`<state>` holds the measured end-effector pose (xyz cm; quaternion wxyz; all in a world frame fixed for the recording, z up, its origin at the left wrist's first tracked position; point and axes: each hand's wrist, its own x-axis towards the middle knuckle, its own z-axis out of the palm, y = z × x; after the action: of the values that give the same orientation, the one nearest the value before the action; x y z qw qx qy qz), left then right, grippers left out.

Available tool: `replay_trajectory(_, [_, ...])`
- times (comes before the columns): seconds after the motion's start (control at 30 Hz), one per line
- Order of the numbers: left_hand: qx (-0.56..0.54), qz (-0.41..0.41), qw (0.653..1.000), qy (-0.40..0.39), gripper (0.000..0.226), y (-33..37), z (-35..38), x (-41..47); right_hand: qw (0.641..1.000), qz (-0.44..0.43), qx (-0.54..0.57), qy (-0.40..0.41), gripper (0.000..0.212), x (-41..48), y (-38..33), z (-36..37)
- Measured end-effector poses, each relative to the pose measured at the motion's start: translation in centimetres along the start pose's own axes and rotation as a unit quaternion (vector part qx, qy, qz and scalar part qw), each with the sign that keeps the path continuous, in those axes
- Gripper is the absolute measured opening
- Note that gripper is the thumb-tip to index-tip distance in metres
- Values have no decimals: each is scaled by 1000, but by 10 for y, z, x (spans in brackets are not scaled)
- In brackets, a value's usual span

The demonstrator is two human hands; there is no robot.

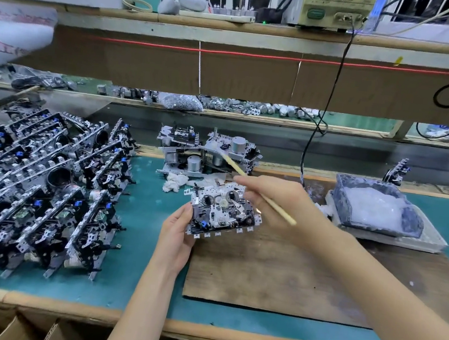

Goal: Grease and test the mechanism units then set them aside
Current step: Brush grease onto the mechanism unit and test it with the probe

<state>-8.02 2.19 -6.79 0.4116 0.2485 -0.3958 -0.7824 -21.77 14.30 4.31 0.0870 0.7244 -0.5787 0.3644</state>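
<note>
Oscilloscope (pixel 331 7) on the upper shelf (pixel 234 27); crumpled tissue (pixel 173 183) on the green mat (pixel 136 243).

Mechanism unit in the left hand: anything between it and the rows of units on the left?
Nothing visible. Only bare green mat separates the mechanism unit, held by the left hand, from the nearest row of units. The crumpled tissue lies farther back, off that line.

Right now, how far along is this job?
Probably done: the big pile of units on the left, though I cannot tell greased from waiting. In hand: the left hand holds one unit while the right hand holds a thin stick. Perhaps left: the few units at the back.
</note>
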Motion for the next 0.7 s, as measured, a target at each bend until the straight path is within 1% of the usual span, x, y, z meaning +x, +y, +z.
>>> replay_trajectory(0.03, [-2,-1,1000,3,21,0,0,0,1000,-14,17,15,30,-3,-3,-4])
replay_trajectory(0.13, [-2,4,1000,6,24,1,1,1,999,-32,21,19,29,-11,-13,-14])
replay_trajectory(0.37, [-8,-3,1000,18,23,-1,0,3,999,20,21,-17,9,-21,-25,-20])
replay_trajectory(0.53, [-1,0,1000,18,23,0,0,2,999,7,6,-42,7,-22,-28,-19])
replay_trajectory(0.7, [7,-3,1000,18,22,0,0,2,999,11,-6,-37,8,-21,-29,-16])
